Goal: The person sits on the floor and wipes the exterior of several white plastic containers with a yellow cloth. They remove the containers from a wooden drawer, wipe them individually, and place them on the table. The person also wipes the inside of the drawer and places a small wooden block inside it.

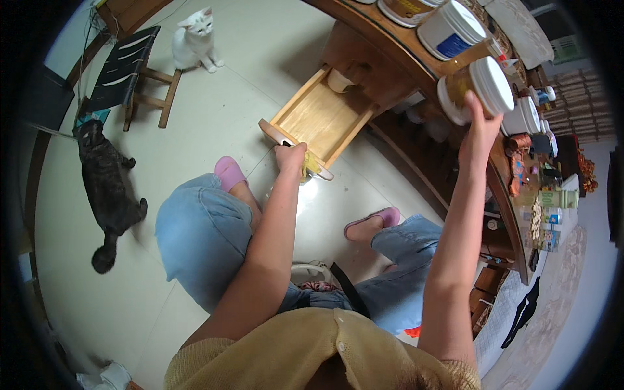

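My right hand [480, 127] grips a round tub [478, 89] with a white lid and a yellowish-brown side, tilted at the edge of the wooden desk [416, 60]. Beside it on the desktop stand similar white-lidded tubs, one with a blue label [452, 31]. Down to the left, my left hand [290, 156] is closed at the front of a pulled-out wooden drawer [316, 112]. A crumpled yellow cloth [311, 165] shows under its fingers, against the drawer front. Inside the drawer, at the back, lies a small whitish round container [339, 82].
A white cat [195, 42] sits by a low stool with a black seat [123, 70]. A dark cat [107, 185] stands on the tiled floor to the left. Bottles, packets and a green-lidded container [559, 198] crowd the desk's right part. My feet wear pink slippers [229, 174].
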A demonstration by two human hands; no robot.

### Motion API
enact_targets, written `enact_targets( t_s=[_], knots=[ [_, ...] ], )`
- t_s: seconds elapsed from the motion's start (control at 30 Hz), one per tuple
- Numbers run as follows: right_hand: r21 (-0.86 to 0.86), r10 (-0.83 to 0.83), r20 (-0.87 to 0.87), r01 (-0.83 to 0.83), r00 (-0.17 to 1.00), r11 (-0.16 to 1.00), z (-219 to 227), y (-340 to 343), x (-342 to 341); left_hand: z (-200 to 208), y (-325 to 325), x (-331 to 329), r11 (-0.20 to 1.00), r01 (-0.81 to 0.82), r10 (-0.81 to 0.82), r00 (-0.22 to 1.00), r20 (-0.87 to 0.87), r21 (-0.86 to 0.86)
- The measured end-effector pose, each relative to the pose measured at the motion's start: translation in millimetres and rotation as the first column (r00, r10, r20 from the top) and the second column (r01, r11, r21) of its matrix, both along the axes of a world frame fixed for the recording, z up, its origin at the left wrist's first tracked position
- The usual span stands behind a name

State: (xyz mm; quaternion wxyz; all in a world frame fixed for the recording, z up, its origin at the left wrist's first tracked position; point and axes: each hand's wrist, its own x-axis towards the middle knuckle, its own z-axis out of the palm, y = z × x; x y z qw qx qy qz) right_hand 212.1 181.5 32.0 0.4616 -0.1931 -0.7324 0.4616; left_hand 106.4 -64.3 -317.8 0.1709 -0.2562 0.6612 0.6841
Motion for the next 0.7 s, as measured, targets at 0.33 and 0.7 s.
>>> enact_targets(
  t_s=[0.33, 0.7],
  knots=[
    [-0.353, 0.28, 0.292, -0.169, 0.915, 0.92, -178, -149, -67, 47, -2, 16, 0.992, 0.037, -0.04, 0.999, 0.017, 0.12],
    [-0.729, 0.209, 0.634, 0.486, 0.745, 0.481, -295, -126, -107, 42, 2, 22, 0.997, -0.025, 0.022, 0.999, 0.027, 0.079]
  ],
)
